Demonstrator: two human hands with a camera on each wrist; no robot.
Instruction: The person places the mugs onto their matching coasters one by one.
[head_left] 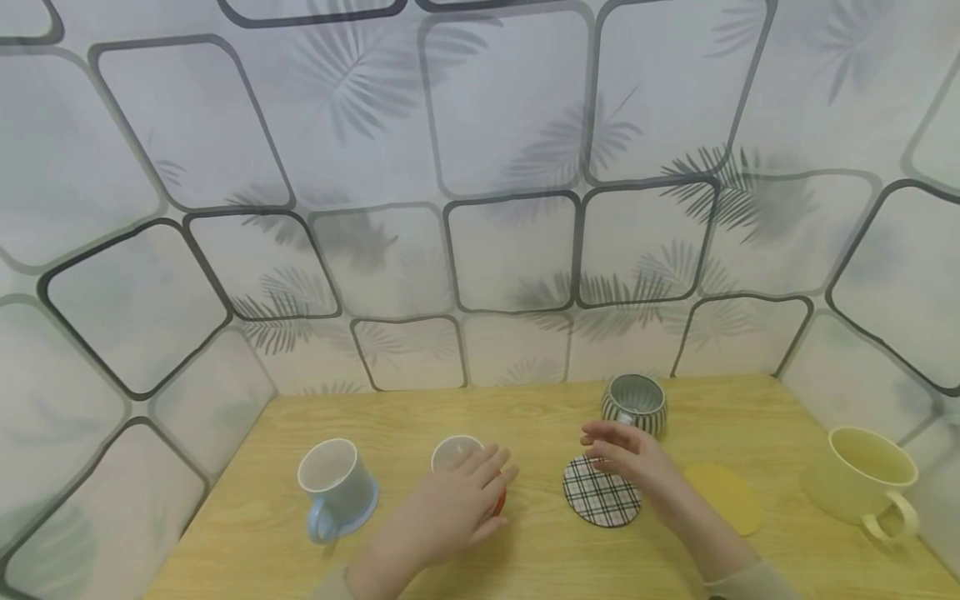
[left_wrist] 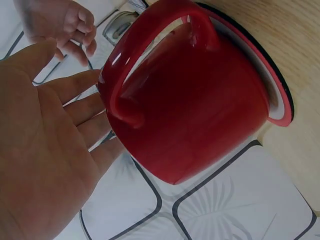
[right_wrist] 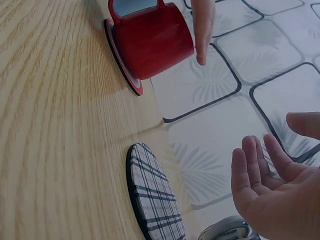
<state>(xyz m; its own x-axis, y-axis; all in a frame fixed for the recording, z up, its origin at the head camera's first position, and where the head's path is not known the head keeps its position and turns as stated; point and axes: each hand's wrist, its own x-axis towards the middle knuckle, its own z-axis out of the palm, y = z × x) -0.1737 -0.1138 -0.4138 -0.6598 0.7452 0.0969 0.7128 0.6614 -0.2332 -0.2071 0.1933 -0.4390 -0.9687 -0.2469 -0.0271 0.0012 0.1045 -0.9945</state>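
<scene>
A red mug [left_wrist: 190,110] with a white inside stands on a red-rimmed coaster [left_wrist: 286,114]. My left hand [head_left: 453,502] is over this mug in the head view and hides most of it. Its fingers are extended, and in the left wrist view the fingertips lie at the mug's rim, gripping nothing. Above the plaid coaster [head_left: 602,493] hovers my right hand [head_left: 633,462], fingers loosely bent and holding nothing. Just behind that hand stands a striped grey mug [head_left: 635,407], off the coaster; in the right wrist view only part of the striped mug [right_wrist: 227,231] shows.
At the left, a white mug with a light blue handle [head_left: 333,479] stands on a blue coaster [head_left: 367,510]. A yellow coaster [head_left: 726,498] lies to the right, and a yellow mug [head_left: 855,479] is near the right wall. Patterned cloth walls [head_left: 517,250] enclose the wooden tabletop [head_left: 540,567].
</scene>
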